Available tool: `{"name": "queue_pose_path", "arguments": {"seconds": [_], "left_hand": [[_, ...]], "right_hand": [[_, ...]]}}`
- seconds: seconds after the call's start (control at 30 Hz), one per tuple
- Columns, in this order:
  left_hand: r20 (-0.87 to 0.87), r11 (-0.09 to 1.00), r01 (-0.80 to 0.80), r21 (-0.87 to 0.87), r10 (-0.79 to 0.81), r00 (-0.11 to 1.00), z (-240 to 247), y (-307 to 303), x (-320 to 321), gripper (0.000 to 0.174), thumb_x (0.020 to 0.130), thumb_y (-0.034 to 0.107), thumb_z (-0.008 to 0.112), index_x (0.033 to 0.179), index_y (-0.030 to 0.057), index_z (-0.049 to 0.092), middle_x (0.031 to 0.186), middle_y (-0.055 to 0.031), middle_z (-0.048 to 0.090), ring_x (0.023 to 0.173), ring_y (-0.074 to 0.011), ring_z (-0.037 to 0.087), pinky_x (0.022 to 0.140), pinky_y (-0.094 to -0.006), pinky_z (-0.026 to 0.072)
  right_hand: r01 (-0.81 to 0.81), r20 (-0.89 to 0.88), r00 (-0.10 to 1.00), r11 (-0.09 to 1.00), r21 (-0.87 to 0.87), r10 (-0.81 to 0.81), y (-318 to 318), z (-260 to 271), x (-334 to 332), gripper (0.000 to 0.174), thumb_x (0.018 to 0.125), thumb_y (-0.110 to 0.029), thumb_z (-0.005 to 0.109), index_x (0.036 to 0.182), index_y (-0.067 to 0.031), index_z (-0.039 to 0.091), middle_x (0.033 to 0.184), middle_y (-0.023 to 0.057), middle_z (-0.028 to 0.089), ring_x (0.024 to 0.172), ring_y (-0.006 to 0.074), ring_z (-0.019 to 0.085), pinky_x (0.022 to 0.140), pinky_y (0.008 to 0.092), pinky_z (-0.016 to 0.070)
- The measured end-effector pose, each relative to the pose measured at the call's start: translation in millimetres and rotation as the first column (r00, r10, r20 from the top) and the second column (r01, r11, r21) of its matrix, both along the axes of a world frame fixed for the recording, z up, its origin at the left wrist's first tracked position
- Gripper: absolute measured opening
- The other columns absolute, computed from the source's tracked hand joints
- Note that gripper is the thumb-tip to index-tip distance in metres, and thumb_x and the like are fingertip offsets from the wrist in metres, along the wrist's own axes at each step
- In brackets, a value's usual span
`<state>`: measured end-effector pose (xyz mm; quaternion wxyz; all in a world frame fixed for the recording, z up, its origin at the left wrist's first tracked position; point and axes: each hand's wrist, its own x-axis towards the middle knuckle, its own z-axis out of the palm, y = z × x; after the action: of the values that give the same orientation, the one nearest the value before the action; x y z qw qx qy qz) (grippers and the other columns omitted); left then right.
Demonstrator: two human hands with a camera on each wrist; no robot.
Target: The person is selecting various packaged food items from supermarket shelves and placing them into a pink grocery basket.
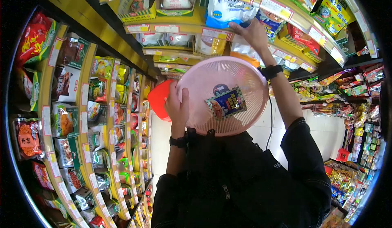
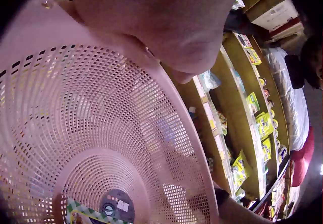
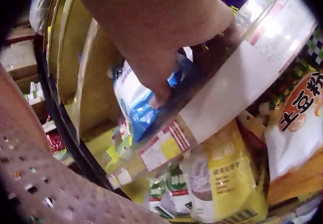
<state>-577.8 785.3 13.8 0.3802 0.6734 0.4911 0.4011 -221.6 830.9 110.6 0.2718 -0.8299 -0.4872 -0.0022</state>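
Note:
My left hand (image 1: 176, 105) grips the left rim of a round pink plastic basket (image 1: 192, 74), with the thumb over the inside. A dark blue food packet (image 1: 228, 104) with a green checked border lies in the basket, partly over a dark round label (image 1: 220, 90). My right hand (image 1: 252, 34) reaches past the far rim to the shelf and pinches the lower right of a white and blue bag (image 1: 222, 10). In the right wrist view, the thumb presses on the bag's blue part (image 3: 144, 119); the other fingers are mostly hidden.
Below the bag, a yellow and clear packet (image 3: 229, 173) and a white and orange bag (image 3: 295, 133) stand on the lower shelf. A red plastic object (image 1: 160, 101) sits beside the basket's left side. Packed shelves (image 1: 51, 117) line the left; hanging snack packets (image 1: 339, 85) fill the right.

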Motion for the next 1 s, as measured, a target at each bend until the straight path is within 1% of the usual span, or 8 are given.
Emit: {"name": "queue_pose_path", "arguments": {"seconds": [0.13, 0.4, 0.53, 0.67, 0.77, 0.8, 0.87, 1.0], "left_hand": [[0.081, 1.000, -0.003, 0.021, 0.001, 0.997, 6.2, -1.3, -4.1, 0.043, 0.099, 0.036, 0.061, 0.129, 0.0061, 0.058, 0.110, -0.0204, 0.073, 0.102, -0.0386, 0.072, 0.085, -0.0445, 0.0546], [0.105, 0.999, -0.027, 0.047, 0.022, 0.994, -2.2, 2.4, 0.8, 0.040, 0.100, 0.039, 0.060, 0.126, 0.0094, 0.059, 0.106, -0.0193, 0.074, 0.099, -0.0388, 0.072, 0.082, -0.0460, 0.0552], [0.022, 0.998, -0.053, 0.021, 0.053, 0.998, 4.7, 5.1, -0.6, 0.039, 0.101, 0.040, 0.059, 0.126, 0.0100, 0.060, 0.106, -0.0191, 0.074, 0.098, -0.0392, 0.072, 0.082, -0.0463, 0.0554], [-0.013, 0.998, -0.057, -0.014, 0.057, 0.998, 3.2, 6.9, 2.4, 0.034, 0.103, 0.036, 0.057, 0.127, 0.0123, 0.060, 0.106, -0.0172, 0.074, 0.096, -0.0398, 0.072, 0.079, -0.0478, 0.0551], [-0.094, 0.998, -0.049, 0.025, 0.051, 0.994, 1.2, 10.8, 5.0, 0.030, 0.104, 0.033, 0.055, 0.127, 0.0147, 0.060, 0.105, -0.0156, 0.074, 0.094, -0.0405, 0.071, 0.076, -0.0497, 0.0543], [-0.128, 0.998, -0.052, 0.046, 0.058, 0.990, -0.3, 10.6, 7.2, 0.029, 0.104, 0.033, 0.054, 0.127, 0.0156, 0.060, 0.105, -0.0156, 0.074, 0.092, -0.0409, 0.071, 0.076, -0.0502, 0.0540], [-0.165, 0.997, -0.042, 0.067, 0.053, 0.985, -1.5, 8.1, 10.8, 0.028, 0.105, 0.032, 0.054, 0.127, 0.0166, 0.060, 0.105, -0.0155, 0.074, 0.091, -0.0413, 0.071, 0.075, -0.0507, 0.0537], [-0.258, 0.999, -0.031, 0.011, 0.032, 0.966, -4.1, 6.3, 11.8, 0.029, 0.105, 0.032, 0.054, 0.129, 0.0176, 0.059, 0.107, -0.0171, 0.074, 0.093, -0.0425, 0.070, 0.076, -0.0508, 0.0536]], "right_hand": [[-0.057, -0.003, 0.998, 0.993, -0.099, 0.057, -11.4, -9.7, 11.5, 0.085, 0.083, -0.074, 0.068, 0.094, 0.0097, 0.066, 0.093, 0.0296, 0.071, 0.087, 0.0449, 0.070, 0.075, 0.0504, 0.0548], [-0.157, -0.006, 0.985, 0.911, 0.380, 0.173, -65.2, 5.6, 13.5, 0.031, 0.096, -0.028, 0.073, 0.109, 0.0001, 0.070, 0.098, 0.0175, 0.071, 0.081, 0.0269, 0.070, 0.074, 0.0374, 0.0556], [0.021, -0.168, 0.985, 0.937, 0.350, 0.040, -120.9, 25.8, -15.4, 0.021, 0.099, -0.020, 0.070, 0.110, -0.0023, 0.071, 0.089, 0.0074, 0.071, 0.074, 0.0145, 0.065, 0.069, 0.0291, 0.0526], [-0.279, -0.130, 0.942, 0.938, 0.207, 0.309, -169.9, 29.2, -67.6, 0.016, 0.094, -0.007, 0.071, 0.109, -0.0009, 0.072, 0.093, 0.0097, 0.075, 0.083, 0.0146, 0.070, 0.075, 0.0294, 0.0551], [-0.507, -0.359, 0.805, 0.862, -0.002, 0.472, -172.5, 8.1, -106.3, 0.022, 0.092, -0.002, 0.069, 0.113, -0.0048, 0.071, 0.108, 0.0119, 0.072, 0.096, 0.0264, 0.073, 0.080, 0.0378, 0.0589], [-0.634, -0.177, 0.772, 0.762, -0.135, 0.611, -167.7, -10.2, -107.5, 0.037, 0.088, -0.007, 0.073, 0.124, -0.0074, 0.066, 0.122, 0.0135, 0.065, 0.107, 0.0302, 0.069, 0.087, 0.0415, 0.0592], [-0.480, 0.097, 0.831, 0.795, -0.372, 0.547, -174.9, -59.7, -118.4, 0.064, 0.082, -0.013, 0.080, 0.140, -0.0094, 0.054, 0.137, 0.0184, 0.055, 0.108, 0.0367, 0.067, 0.096, 0.0443, 0.0554], [-0.372, 0.055, 0.881, 0.760, -0.533, 0.470, -195.5, -112.3, -123.1, 0.082, 0.081, -0.022, 0.081, 0.151, -0.0103, 0.040, 0.143, 0.0242, 0.046, 0.107, 0.0408, 0.066, 0.097, 0.0452, 0.0553]]}}
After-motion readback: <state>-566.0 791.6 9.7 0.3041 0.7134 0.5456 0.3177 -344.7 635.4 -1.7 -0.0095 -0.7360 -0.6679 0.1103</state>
